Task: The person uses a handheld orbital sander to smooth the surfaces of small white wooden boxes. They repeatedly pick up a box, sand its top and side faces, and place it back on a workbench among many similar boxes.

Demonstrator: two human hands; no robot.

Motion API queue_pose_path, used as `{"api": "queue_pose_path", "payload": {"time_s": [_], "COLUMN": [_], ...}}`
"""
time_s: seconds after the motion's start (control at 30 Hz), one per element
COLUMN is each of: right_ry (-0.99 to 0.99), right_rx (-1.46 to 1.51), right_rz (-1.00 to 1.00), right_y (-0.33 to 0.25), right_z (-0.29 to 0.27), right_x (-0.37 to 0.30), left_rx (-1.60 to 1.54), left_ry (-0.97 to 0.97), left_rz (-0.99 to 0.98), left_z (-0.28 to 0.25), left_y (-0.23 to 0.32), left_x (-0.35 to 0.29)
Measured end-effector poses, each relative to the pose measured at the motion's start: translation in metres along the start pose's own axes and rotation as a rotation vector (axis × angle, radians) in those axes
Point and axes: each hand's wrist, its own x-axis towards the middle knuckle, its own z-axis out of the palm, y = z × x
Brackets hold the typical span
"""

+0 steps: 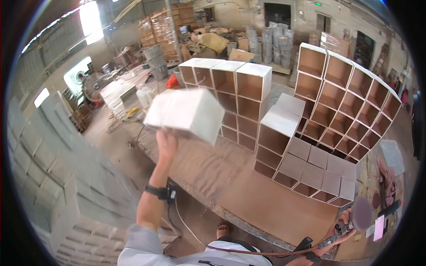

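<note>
My left hand [167, 142] holds up a white box [177, 108], gripping its lower edge with the arm stretched forward. The box is slightly blurred, and part of my fingers is hidden beneath it. At the lower right my right hand [341, 221] is closed around a hand-held disc sander [339, 230]. Its round purplish pad [361, 213] faces upward, and a hose [266, 253] runs from the tool across my front. Just beyond the sander sit low rows of boxes [310, 174] with greyish tops and brown insides.
Stacked open-fronted white boxes [253, 84] and a taller curved stack [341, 97] stand on the brown workbench [270, 206]. Piles of grey boxes [88, 213] fill the left side. A pink card [378, 228] and a cloth [387, 181] lie at right. A fan [92, 88] stands behind.
</note>
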Motion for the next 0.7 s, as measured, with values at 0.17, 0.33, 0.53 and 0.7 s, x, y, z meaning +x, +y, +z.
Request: {"api": "queue_pose_path", "payload": {"time_s": [0.17,0.33,0.53,0.7], "right_ry": [0.054,0.106,0.049,0.193], "right_rx": [-0.060,-0.129,-0.466,-0.375], "right_rz": [-0.104,-0.147,-0.195,-0.337], "right_y": [0.036,0.053,0.034,0.031], "right_z": [0.011,0.008,0.017,0.010], "right_x": [-0.025,-0.052,-0.078,-0.080], "left_rx": [0.105,0.351,0.349,0.449], "left_ry": [-0.177,-0.212,-0.234,-0.284], "left_rz": [0.115,0.265,0.281,0.299], "left_z": [0.088,0.180,0.244,0.254], "left_y": [0.065,0.079,0.072,0.043], "left_x": [0.131,0.190,0.218,0.218]}}
